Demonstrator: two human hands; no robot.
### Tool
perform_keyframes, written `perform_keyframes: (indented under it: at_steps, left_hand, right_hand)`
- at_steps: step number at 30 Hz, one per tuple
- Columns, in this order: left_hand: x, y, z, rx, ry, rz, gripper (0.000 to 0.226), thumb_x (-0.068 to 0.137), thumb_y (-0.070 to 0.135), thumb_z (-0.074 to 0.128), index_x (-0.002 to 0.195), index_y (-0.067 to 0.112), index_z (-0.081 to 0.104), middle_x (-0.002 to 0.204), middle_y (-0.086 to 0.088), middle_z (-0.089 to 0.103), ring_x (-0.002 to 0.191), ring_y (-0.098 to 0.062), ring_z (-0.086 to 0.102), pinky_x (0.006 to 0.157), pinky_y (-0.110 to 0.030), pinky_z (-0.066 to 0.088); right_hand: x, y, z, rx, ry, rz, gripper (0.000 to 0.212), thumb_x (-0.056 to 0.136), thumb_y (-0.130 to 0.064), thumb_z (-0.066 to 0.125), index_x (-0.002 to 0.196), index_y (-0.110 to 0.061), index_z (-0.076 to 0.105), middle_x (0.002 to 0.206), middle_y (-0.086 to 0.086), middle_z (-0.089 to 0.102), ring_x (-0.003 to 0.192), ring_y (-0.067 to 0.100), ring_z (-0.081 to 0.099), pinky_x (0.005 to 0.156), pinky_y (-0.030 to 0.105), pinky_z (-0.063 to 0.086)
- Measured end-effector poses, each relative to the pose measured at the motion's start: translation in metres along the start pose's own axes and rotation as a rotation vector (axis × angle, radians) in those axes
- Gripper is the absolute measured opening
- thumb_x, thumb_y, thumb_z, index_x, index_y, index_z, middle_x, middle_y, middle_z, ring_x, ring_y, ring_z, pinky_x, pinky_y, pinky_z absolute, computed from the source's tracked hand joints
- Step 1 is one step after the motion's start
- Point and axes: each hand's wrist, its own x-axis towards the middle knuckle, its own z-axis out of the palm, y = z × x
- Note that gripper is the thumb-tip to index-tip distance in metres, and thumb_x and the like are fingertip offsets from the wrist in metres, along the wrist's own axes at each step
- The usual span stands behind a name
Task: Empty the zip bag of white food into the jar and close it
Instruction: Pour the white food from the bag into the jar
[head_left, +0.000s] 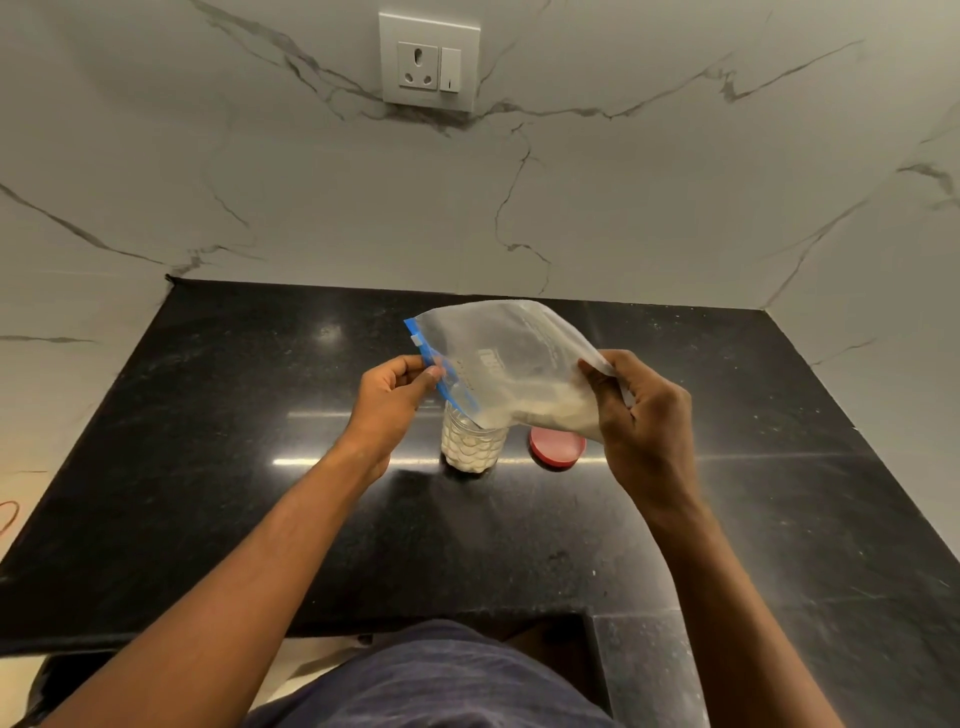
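Observation:
A clear zip bag (511, 358) with a blue zip strip hangs tilted over a small glass jar (472, 446) on the black counter. White food lies in the bag's lower part and slopes down toward the jar's mouth. The jar holds white food nearly to its top. My left hand (396, 397) pinches the blue zip edge just above the jar. My right hand (641, 415) grips the bag's bottom corner, held higher and to the right. A red lid (557, 448) lies flat on the counter to the right of the jar, partly hidden by the bag.
The black stone counter (260, 467) is bounded by marble walls at the back and both sides. A white socket and switch plate (428, 62) sits on the back wall. The counter's front edge (415, 621) has a step-out at the right.

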Motion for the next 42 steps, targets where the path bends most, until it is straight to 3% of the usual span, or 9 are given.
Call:
perform_keyframes:
  at_steps: [9,17,22,26,32,38,42]
  left_hand:
    - [-0.001,-0.002,0.001,-0.006,0.008,-0.007,0.012,0.103,0.015,0.067,0.105,0.024,0.076,0.093,0.016,0.082,0.085,0.005,0.075,0.063,-0.006,0.053]
    - [-0.001,-0.004,0.002,0.004,0.003,-0.005,0.013,0.103,0.015,0.067,0.106,0.025,0.075,0.094,0.017,0.082,0.087,0.006,0.075,0.063,-0.006,0.053]
    - [0.001,-0.004,0.002,0.001,0.007,-0.009,0.013,0.103,0.016,0.067,0.106,0.025,0.075,0.094,0.015,0.082,0.086,0.005,0.075,0.064,-0.006,0.054]
    - [0.001,-0.004,0.003,0.007,0.007,-0.007,0.011,0.103,0.017,0.066,0.107,0.022,0.075,0.095,0.014,0.082,0.085,0.004,0.075,0.063,-0.007,0.054]
    - [0.000,-0.004,0.003,0.024,0.009,-0.018,0.012,0.103,0.018,0.066,0.106,0.026,0.074,0.093,0.018,0.081,0.085,0.005,0.075,0.061,-0.007,0.055]
    - [0.000,-0.004,0.002,0.028,0.008,-0.018,0.014,0.102,0.018,0.067,0.102,0.029,0.075,0.091,0.020,0.081,0.084,0.007,0.074,0.074,-0.019,0.052]
    - [-0.001,-0.004,0.002,0.042,0.001,-0.007,0.014,0.103,0.018,0.066,0.103,0.029,0.075,0.093,0.020,0.081,0.086,0.007,0.074,0.067,-0.012,0.053]
  right_hand:
    - [0.004,0.004,0.000,0.036,-0.021,0.050,0.016,0.106,-0.014,0.060,0.109,-0.027,0.069,0.091,-0.024,0.065,0.085,-0.001,0.067,0.064,0.013,0.052]
    - [0.003,0.003,0.000,0.152,0.045,0.141,0.009,0.103,-0.020,0.065,0.106,-0.019,0.073,0.093,-0.014,0.070,0.086,0.000,0.066,0.068,0.011,0.052]
    - [0.001,0.000,0.003,0.175,0.053,0.154,0.010,0.103,-0.022,0.066,0.108,-0.020,0.074,0.096,-0.016,0.071,0.090,0.003,0.067,0.071,0.015,0.055]
    - [0.000,-0.002,0.004,0.154,0.041,0.112,0.012,0.102,-0.024,0.066,0.108,-0.017,0.074,0.093,-0.018,0.069,0.087,-0.004,0.066,0.069,0.009,0.051]
    - [0.000,-0.003,0.001,0.158,0.042,0.108,0.006,0.102,-0.023,0.067,0.106,-0.024,0.072,0.094,-0.021,0.068,0.088,-0.002,0.067,0.068,0.012,0.054]
    - [0.002,-0.005,-0.001,0.204,0.056,0.150,0.004,0.101,-0.021,0.069,0.103,-0.023,0.072,0.095,-0.017,0.070,0.088,0.004,0.068,0.069,0.016,0.057]
    - [0.005,-0.009,-0.004,0.225,0.082,0.147,0.004,0.101,-0.020,0.069,0.101,-0.021,0.074,0.093,-0.014,0.072,0.085,0.005,0.067,0.069,0.018,0.056]
